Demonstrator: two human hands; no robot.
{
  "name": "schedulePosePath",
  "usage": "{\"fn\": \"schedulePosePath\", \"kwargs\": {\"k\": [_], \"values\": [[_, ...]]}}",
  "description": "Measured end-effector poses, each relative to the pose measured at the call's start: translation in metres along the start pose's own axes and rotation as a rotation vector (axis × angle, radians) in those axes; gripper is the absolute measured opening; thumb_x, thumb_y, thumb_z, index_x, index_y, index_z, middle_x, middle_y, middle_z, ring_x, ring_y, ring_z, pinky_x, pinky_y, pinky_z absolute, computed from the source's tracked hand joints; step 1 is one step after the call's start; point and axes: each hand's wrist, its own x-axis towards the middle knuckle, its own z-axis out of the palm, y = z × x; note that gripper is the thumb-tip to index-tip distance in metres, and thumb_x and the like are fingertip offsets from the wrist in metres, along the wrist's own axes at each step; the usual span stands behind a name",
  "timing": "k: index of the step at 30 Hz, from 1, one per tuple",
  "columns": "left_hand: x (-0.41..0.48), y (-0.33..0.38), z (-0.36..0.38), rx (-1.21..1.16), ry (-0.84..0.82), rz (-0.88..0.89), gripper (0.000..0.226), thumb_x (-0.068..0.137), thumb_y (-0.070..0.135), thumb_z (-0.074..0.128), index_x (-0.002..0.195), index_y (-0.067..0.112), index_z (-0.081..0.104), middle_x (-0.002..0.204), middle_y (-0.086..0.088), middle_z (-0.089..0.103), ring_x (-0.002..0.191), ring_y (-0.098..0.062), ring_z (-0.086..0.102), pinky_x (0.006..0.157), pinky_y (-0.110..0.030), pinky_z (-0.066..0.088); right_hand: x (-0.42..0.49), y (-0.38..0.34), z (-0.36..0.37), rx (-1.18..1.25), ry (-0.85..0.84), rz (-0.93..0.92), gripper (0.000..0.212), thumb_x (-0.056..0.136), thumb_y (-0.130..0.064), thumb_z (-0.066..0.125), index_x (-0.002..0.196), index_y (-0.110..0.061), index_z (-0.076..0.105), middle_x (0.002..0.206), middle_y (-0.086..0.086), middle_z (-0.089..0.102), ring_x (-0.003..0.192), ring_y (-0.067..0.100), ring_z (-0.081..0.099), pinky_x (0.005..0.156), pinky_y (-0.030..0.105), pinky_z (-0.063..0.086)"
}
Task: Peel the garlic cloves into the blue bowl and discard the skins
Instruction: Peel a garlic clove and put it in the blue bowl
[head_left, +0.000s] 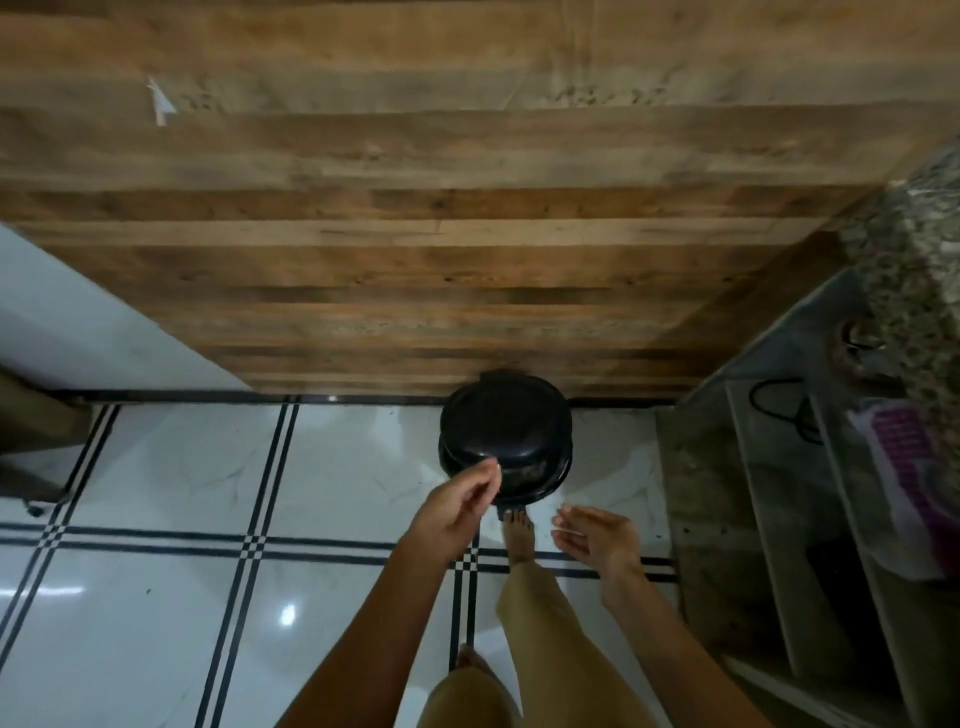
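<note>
Glossy white floor tiles (156, 467), black striped grid lines. Wood-grain plank wall (415, 208) behind. Left hand (457, 506) at near rim of bin, fingers loosely curled, thumb close to fingertips; cannot tell if skins pinched there. Round black bin (506, 415), shiny domed lid, against wall. Bare foot (519, 535) at pedal. Right hand (597, 535) beside bin, fingers straight, holding nothing. Speckled granite counter (914, 260) far right.

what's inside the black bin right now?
The black bin has its lid apparently raised; the gap shows only dark, blurred contents, not identifiable. The left hand covers the opening's left edge.
</note>
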Motion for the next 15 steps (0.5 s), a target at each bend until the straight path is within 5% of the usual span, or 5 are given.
{"fn": "schedulePosePath", "kwargs": {"k": [3, 7, 9, 11, 15], "values": [[0.059, -0.016, -0.016, 0.028, 0.038, -0.050, 0.015, 0.089, -0.008, 0.051, 0.095, -0.005, 0.064, 0.081, -0.014, 0.072, 0.077, -0.018, 0.068, 0.063, -0.021, 0.058, 0.051, 0.010, 0.015, 0.004, 0.072, 0.064, 0.008, 0.085, 0.003, 0.061, 0.083, 0.010, 0.063, 0.070, 0.017, 0.066, 0.055, 0.025, 0.059, 0.046, 0.023, 0.054], [0.183, -0.033, -0.046, 0.001, 0.223, 0.070, 0.017, 0.093, -0.006, 0.047, 0.103, -0.009, 0.060, 0.100, -0.022, 0.064, 0.091, -0.026, 0.064, 0.073, -0.022, 0.057, 0.157, 0.031, 0.050, -0.048, 0.135, 0.092, 0.021, 0.089, 0.009, 0.051, 0.098, 0.028, 0.054, 0.104, 0.048, 0.052, 0.060, 0.033, 0.049, 0.077, 0.042, 0.053], [0.246, -0.036, -0.055, -0.004, 0.212, 0.114, 0.030, 0.100, 0.001, 0.027, 0.109, -0.010, 0.053, 0.101, -0.023, 0.057, 0.117, -0.038, 0.050, 0.095, -0.032, 0.046, 0.215, 0.037, 0.070, -0.088, 0.024, 0.121, 0.015, 0.093, 0.002, 0.047, 0.096, 0.014, 0.057, 0.109, 0.036, 0.058, 0.073, 0.033, 0.062, 0.071, 0.030, 0.053], [0.301, -0.037, -0.056, 0.272, 0.214, 0.165, 0.034, 0.100, 0.002, 0.025, 0.124, -0.008, 0.047, 0.100, -0.018, 0.057, 0.125, -0.037, 0.044, 0.103, -0.037, 0.034, 0.274, 0.047, 0.087, -0.131, -0.006, 0.161, 0.016, 0.095, -0.012, 0.049, 0.099, 0.002, 0.057, 0.120, 0.021, 0.060, 0.098, 0.029, 0.062, 0.078, 0.033, 0.052], [0.353, -0.038, -0.050, 0.906, 0.449, 0.350, 0.020, 0.092, 0.007, 0.053, 0.103, -0.005, 0.066, 0.105, -0.021, 0.067, 0.097, -0.030, 0.063, 0.074, -0.023, 0.043, 0.353, 0.069, 0.101, -0.296, 0.151, 0.058, 0.051, 0.073, -0.025, 0.077, 0.114, 0.001, 0.060, 0.117, 0.013, 0.062, 0.105, 0.033, 0.059, 0.088, 0.046, 0.051]]}}
